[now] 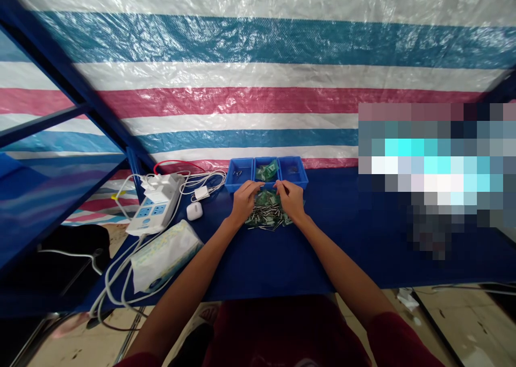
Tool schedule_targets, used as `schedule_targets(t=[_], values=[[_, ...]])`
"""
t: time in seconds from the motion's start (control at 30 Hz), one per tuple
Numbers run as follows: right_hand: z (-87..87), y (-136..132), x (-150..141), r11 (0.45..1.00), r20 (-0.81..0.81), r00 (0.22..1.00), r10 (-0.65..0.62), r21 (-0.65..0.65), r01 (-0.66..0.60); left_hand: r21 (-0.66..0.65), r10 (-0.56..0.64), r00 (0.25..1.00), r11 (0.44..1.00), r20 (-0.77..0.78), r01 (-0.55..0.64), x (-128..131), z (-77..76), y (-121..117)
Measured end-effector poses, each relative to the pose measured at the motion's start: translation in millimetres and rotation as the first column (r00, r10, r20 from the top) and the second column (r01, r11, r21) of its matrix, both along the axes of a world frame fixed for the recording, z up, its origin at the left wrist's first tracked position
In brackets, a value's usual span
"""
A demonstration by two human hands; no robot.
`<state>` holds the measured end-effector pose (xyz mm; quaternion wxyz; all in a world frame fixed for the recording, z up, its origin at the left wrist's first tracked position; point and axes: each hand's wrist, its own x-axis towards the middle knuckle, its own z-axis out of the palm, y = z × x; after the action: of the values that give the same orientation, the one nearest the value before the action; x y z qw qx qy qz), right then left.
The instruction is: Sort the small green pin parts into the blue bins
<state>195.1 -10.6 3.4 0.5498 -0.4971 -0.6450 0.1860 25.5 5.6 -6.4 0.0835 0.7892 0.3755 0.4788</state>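
Note:
My left hand [243, 201] is closed in a pinch, with a small metal pin [262, 184] at its fingertips. Opposite it, my right hand [292, 200] also pinches, but anything between its fingers is too small to make out. Between and below both hands lies a heap of thin metal pins [266, 215], with green plastic bag material [266, 197] at its far side. Just beyond the fingertips stand three joined blue bins. A few small metal pieces lie in the left bin [233, 181], a green bag [267, 170] lies in the middle one, and the right bin [300, 181] holds something faint.
On the left of the blue table [266, 265] are a white power strip [147, 221] with plugged-in chargers, looped cables, a white earbud case [194, 211] and a tissue pack [167, 254]. Striped sheeting [250, 101] hangs behind. A blurred patch hides the right side.

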Motion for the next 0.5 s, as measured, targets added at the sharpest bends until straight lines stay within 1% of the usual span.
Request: schedule_targets(t=[0.1, 0.2, 0.33, 0.5], values=[[-0.1, -0.2, 0.2, 1.0, -0.006, 1.0, 0.008, 0.002, -0.008, -0.039, 0.009, 1.0, 0.999, 0.026, -0.008, -0.2, -3.7, 1.6], [-3.1, 1.1, -0.1, 0.998, -0.004, 0.998, 0.065, 0.018, -0.065, -0.091, 0.014, 0.999, 0.996, 0.052, -0.009, 0.0, -5.9, 2.6], [-8.8, 3.8, -1.5, 0.987, 0.056, 0.986, 0.159, 0.017, -0.16, -0.128, 0.017, 0.996, 0.992, 0.085, -0.006, 0.6, -4.6, 1.4], [-9.0, 4.1, -2.3, 0.979, 0.051, 0.978, 0.2, 0.015, -0.201, -0.169, 0.014, 0.995, 0.986, 0.103, 0.004, 1.3, -1.3, -1.0]])
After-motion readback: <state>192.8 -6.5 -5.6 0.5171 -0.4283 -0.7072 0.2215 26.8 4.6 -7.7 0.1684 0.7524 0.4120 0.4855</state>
